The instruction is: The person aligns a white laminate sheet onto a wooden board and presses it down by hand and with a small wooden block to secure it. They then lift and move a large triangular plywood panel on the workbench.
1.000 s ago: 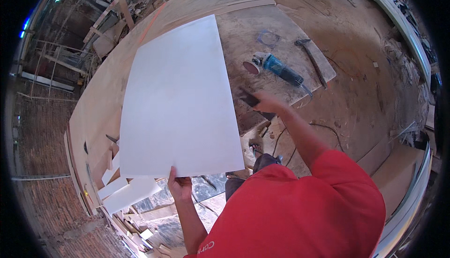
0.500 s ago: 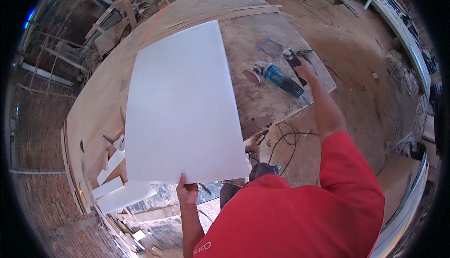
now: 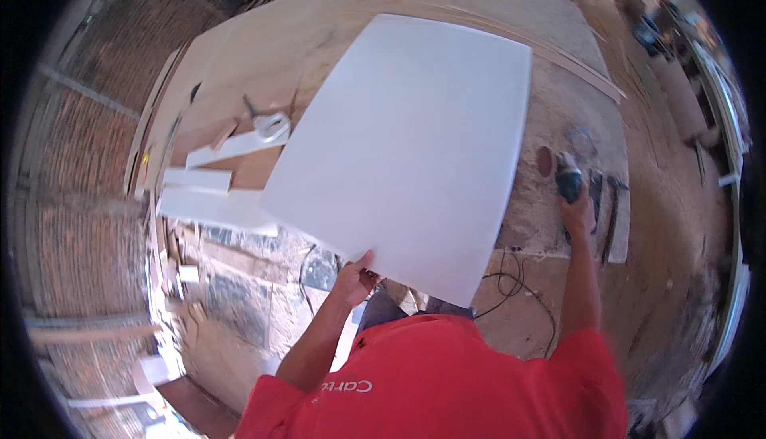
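Observation:
A large white panel (image 3: pixel 415 144) lies on the wooden worktable (image 3: pixel 263 56), its near edge jutting toward my body. My left hand (image 3: pixel 357 279) pinches that near edge, thumb on top and fingers underneath. To the right of the panel, my right hand (image 3: pixel 579 212) is wrapped around the body of a blue-and-black angle grinder (image 3: pixel 569 179). A reddish-brown disc (image 3: pixel 545 161) shows at the grinder's far left. Close by on the right are a dark, long tool (image 3: pixel 596 187), partly hidden by my hand, and a dark bar (image 3: pixel 613 219).
White offcut strips (image 3: pixel 211 206) and a white round object (image 3: pixel 272 126) lie left of the panel. Long thin wood strips (image 3: pixel 566 60) cross the table's far side. A black cable (image 3: pixel 519 283) loops on the floor near my legs. Wood scraps (image 3: pixel 191 319) lie lower left.
My right hand has gone from the dark long tool to the angle grinder. The view has swung left, and the panel appears turned clockwise, with my left hand still on its near edge.

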The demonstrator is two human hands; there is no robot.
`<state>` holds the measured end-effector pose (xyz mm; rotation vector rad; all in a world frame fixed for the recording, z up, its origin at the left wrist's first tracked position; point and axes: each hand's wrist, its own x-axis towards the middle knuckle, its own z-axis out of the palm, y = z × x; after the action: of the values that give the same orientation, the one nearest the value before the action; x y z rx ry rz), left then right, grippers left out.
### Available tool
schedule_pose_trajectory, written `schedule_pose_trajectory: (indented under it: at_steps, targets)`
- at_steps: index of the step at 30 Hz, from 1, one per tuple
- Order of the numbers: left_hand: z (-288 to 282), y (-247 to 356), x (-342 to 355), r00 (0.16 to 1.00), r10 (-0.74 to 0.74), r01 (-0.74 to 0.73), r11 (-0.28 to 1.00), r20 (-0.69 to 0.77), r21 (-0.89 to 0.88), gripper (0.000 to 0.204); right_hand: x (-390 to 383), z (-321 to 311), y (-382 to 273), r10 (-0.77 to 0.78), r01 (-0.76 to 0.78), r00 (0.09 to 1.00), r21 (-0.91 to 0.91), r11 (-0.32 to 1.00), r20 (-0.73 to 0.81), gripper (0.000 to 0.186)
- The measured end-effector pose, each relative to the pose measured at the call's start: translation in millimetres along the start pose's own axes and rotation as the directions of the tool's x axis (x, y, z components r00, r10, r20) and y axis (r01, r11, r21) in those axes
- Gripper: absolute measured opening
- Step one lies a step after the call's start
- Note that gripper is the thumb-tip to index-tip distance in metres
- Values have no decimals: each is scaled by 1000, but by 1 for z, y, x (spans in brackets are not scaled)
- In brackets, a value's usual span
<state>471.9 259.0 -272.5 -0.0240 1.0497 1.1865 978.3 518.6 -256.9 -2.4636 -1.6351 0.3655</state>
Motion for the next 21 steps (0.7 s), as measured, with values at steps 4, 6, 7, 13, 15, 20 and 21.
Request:
schedule_pose_trajectory:
  at_steps: [4, 6, 7, 13, 15, 20, 21]
  targets:
    - [9, -32, -10, 994, -109, 109, 993, -13, 41, 41, -15, -22, -12, 141, -141, 990, -11, 990, -27, 82]
    - [20, -41, -8, 984, -179, 179, 982, -5, 61, 45, 3, 0, 19, 98, -97, 980, 15, 995, -171, 84]
    - [20, -50, -7, 983, -184, 184, 980, -4, 77, 47, 6, 3, 19, 98, -102, 981, -17, 995, -170, 83]
    - [26, -96, 1, 955, -296, 291, 943, 4, 162, 52, 6, -6, 10, 149, -164, 984, -173, 971, -96, 82]
    - [23, -106, 6, 950, -311, 302, 941, 38, 156, 53, 4, -8, 9, 128, -155, 985, -270, 950, -117, 79]
    - [8, -132, 27, 955, -294, 287, 949, 34, 133, 54, -12, -6, 21, -80, -20, 962, -358, 934, -261, 74]
    - [6, -136, 29, 960, -277, 270, 954, 45, 129, 54, -17, 0, 24, -134, 33, 951, -339, 940, -279, 71]
